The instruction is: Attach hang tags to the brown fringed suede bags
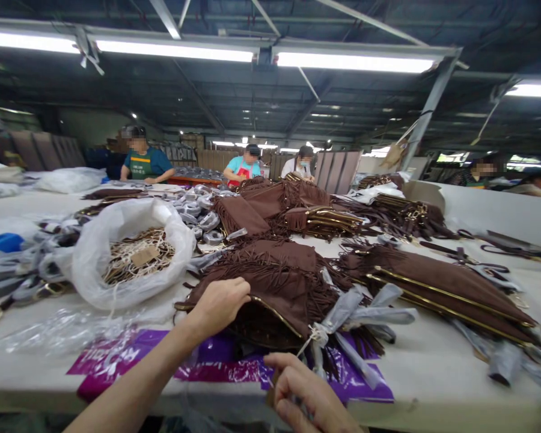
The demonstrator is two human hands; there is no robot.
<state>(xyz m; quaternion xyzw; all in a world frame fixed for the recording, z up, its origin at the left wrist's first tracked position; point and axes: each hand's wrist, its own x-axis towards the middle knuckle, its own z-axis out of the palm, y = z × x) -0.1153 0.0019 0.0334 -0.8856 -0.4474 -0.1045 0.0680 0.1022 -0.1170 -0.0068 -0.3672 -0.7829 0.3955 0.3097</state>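
A dark brown fringed bag (275, 288) lies in front of me, its gold zipper open and its mouth gaping toward me. My left hand (220, 304) pinches the upper edge of that mouth at the left end of the zipper. Low at the table's front edge is my right hand (304, 388), fingers curled and index finger reaching left. A small tan piece shows beside its fingers; what it is I cannot make out. Grey-wrapped straps (360, 316) tied with white string lie at the bag's right side. Under the bag is a purple plastic bag (220, 361).
Left of the bag stands a white plastic sack (90, 264) of strings and tags. More brown bags are stacked behind (261, 210) and at right (437, 276). Wrapped straps (202, 210) lie in heaps. Clear plastic film (58, 334) lies front left. Several people work farther back.
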